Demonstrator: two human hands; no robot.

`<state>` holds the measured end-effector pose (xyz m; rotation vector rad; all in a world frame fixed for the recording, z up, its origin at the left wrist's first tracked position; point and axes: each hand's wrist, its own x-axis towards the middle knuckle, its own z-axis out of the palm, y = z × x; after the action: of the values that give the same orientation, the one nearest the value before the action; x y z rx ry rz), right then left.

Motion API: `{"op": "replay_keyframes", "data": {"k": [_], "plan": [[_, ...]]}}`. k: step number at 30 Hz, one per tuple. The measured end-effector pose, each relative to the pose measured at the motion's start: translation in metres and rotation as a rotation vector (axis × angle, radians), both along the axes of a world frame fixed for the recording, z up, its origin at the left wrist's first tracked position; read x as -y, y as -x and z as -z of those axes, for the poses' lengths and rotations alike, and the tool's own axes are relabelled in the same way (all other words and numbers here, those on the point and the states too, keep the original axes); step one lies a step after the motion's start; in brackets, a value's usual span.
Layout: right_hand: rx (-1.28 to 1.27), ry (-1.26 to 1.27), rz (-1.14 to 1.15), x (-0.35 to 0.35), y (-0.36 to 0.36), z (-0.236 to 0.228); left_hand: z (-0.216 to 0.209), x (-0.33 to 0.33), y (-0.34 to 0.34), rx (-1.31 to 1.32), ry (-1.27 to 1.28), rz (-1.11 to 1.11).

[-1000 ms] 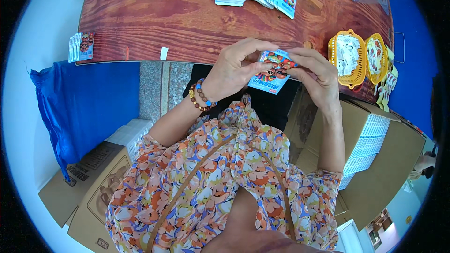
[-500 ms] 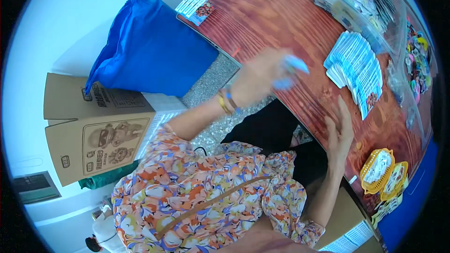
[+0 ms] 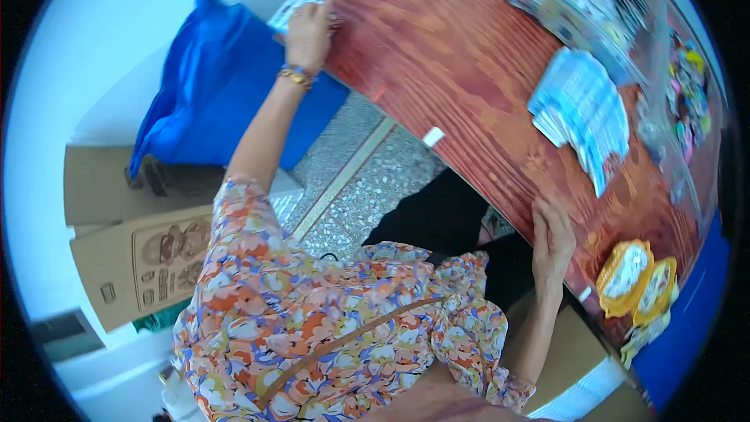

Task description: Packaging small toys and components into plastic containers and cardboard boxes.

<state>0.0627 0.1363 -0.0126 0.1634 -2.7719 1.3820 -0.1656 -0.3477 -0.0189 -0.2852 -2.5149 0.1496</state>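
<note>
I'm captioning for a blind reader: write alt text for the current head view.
A person's left hand covers part of a small stack of packets at the left end of a reddish wooden table; the empty right hand lies at its near edge, with fanned blue packets beyond and two yellow baskets to the right.

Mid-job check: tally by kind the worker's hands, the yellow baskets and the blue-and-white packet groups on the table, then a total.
Hands: 2 (left hand, right hand)
Yellow baskets: 2
Packet groups: 2 (fanned pile; corner stack, partly hidden)
Total: 6
</note>
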Motion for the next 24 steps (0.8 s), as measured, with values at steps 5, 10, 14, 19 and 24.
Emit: {"op": "replay_keyframes", "data": {"k": [5,10,14,19,24], "plan": [[-0.265,-0.216,0.298,-0.02,0.031,-0.01,-0.004,0.045,0.008,-0.055,0.155,0.084],[-0.275,-0.237,0.304,-0.034,0.074,0.009,-0.011,0.045,-0.013,0.177,-0.607,0.197],[-0.008,-0.096,0.368,-0.056,0.054,0.01,-0.011,-0.015,-0.013,-0.09,-0.021,0.084],[-0.173,-0.336,0.199,-0.084,0.058,0.036,0.007,0.067,-0.012,-0.516,-0.483,-0.347],[-0.201,-0.393,0.178,-0.083,0.061,0.038,0.023,0.149,0.014,-0.091,-0.915,-0.354]]}}
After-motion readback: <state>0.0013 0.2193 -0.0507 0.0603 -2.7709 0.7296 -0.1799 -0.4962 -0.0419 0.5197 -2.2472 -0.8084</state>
